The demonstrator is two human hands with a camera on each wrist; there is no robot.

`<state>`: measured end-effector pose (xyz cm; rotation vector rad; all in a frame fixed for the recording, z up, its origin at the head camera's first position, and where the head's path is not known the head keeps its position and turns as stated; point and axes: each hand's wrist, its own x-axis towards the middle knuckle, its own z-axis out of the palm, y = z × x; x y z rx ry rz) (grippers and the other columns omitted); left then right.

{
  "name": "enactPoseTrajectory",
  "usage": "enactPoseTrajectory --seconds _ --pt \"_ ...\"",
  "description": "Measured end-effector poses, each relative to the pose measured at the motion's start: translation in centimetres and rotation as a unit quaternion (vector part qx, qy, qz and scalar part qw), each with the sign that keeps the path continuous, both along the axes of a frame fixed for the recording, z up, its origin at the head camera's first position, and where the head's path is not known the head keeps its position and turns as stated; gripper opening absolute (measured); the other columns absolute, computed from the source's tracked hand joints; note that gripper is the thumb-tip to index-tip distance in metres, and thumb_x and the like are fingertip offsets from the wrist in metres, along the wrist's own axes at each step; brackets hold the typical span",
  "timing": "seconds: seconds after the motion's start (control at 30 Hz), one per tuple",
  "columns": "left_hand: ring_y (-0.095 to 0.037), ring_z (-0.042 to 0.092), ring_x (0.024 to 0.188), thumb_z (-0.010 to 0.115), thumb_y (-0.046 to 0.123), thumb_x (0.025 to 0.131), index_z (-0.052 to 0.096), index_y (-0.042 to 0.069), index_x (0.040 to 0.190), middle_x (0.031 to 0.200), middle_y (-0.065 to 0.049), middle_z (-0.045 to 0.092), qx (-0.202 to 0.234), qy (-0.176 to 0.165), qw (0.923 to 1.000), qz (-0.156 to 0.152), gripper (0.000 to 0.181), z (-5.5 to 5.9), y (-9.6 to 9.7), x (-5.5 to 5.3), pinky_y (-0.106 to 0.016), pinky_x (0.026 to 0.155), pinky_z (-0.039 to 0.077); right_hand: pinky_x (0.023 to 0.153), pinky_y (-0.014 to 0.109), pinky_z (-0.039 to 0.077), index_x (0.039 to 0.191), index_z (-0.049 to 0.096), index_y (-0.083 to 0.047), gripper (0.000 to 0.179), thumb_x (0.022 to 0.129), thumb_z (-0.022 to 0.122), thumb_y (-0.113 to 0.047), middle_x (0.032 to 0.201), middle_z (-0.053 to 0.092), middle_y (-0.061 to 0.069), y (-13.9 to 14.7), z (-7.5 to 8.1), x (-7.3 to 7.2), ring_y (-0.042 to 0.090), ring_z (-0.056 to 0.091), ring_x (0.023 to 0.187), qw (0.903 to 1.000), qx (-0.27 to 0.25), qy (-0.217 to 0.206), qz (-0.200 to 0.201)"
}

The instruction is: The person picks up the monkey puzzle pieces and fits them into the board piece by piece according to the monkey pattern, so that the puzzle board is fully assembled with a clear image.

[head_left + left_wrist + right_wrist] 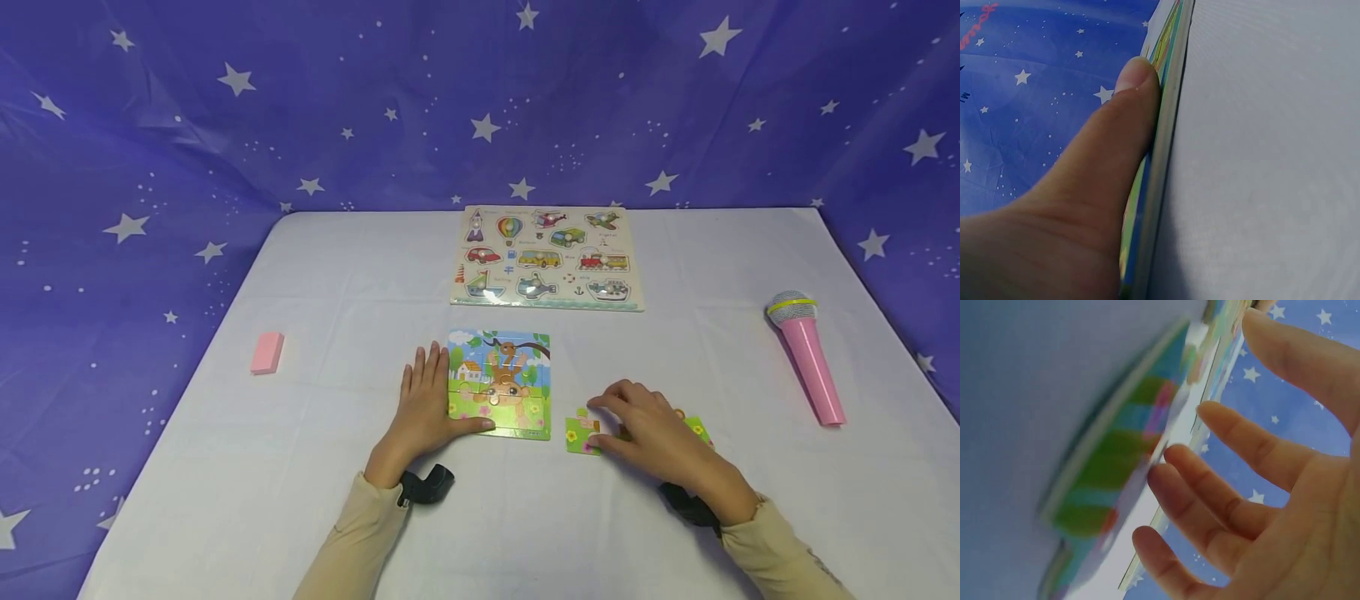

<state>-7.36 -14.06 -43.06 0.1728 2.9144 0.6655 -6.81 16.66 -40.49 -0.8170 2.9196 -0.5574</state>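
A square wooden jigsaw puzzle (504, 385) with a monkey picture lies on the table. My left hand (426, 408) rests along its left side, fingers straight and thumb over the lower edge. The left wrist view shows that thumb (1110, 119) against the puzzle's edge (1163, 131). To the right, my right hand (651, 429) has thumb and index finger at a green puzzle piece (576, 437). In the right wrist view the fingers (1229, 500) are spread and loosely bent. Another puzzle piece (699, 427) is partly hidden by the right hand; a blurred striped piece (1116, 450) shows close up.
Behind the puzzle lies a vehicle peg board (547, 258) in shiny wrap. A pink toy microphone (808, 358) lies at the right, and a pink block (267, 353) at the left. A starry blue cloth (480, 100) hangs behind the white table (352, 283).
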Motion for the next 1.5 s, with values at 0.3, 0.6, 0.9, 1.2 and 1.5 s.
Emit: enactPoseTrajectory --seconds 0.3,0.6,0.9,1.2,1.5 --pt "-0.033 -0.009 0.141 0.068 0.067 0.061 0.003 0.001 0.145 0.153 -0.015 -0.001 -0.002 -0.011 0.9999 -0.002 0.124 -0.1 0.0 -0.1 -0.051 0.113 -0.002 0.08 0.04 0.039 0.112 0.062 -0.016 0.049 0.071 0.073 -0.042 0.108 0.053 0.006 -0.7 -0.5 0.5 0.022 0.049 0.1 0.9999 0.015 -0.005 -0.003" --pt "-0.034 -0.007 0.141 0.069 0.065 0.061 0.006 0.0 0.145 0.153 -0.016 0.001 0.006 0.001 1.0 -0.001 0.124 0.0 -0.1 0.1 -0.052 0.113 0.0 0.08 0.039 0.039 0.108 0.062 -0.016 0.049 0.067 0.077 -0.038 0.105 0.053 0.005 -1.1 -0.4 0.6 0.021 0.049 0.096 0.9998 0.003 -0.012 -0.017" --pt "-0.032 -0.009 0.141 0.069 0.065 0.061 0.004 0.002 0.145 0.153 -0.014 -0.001 0.008 -0.01 0.9999 0.001 0.124 0.0 0.0 0.1 -0.051 0.113 -0.002 0.081 0.035 0.03 0.104 0.053 -0.011 0.048 0.065 0.08 -0.022 0.09 0.056 -0.006 -1.4 -0.3 0.6 0.01 0.05 0.084 0.9977 -0.057 -0.035 0.003" --pt "-0.034 -0.007 0.141 0.07 0.064 0.061 0.006 0.0 0.145 0.153 -0.016 0.001 0.012 0.003 0.9999 0.0 0.123 0.1 0.0 0.2 -0.052 0.113 0.0 0.061 0.019 0.04 0.109 0.045 -0.013 0.044 0.074 0.073 -0.012 0.076 0.052 -0.008 -1.5 0.0 0.7 0.003 0.047 0.066 0.9926 -0.085 -0.078 0.039" --pt "-0.032 -0.009 0.141 0.068 0.066 0.062 0.003 0.001 0.145 0.153 -0.015 -0.002 0.007 -0.008 0.9999 -0.002 0.124 0.1 0.0 0.1 -0.05 0.113 -0.003 0.061 0.018 0.042 0.107 0.047 -0.013 0.036 0.079 0.068 -0.008 0.079 0.052 -0.01 -1.3 -0.5 0.4 -0.002 0.046 0.068 0.9872 -0.128 -0.07 0.065"
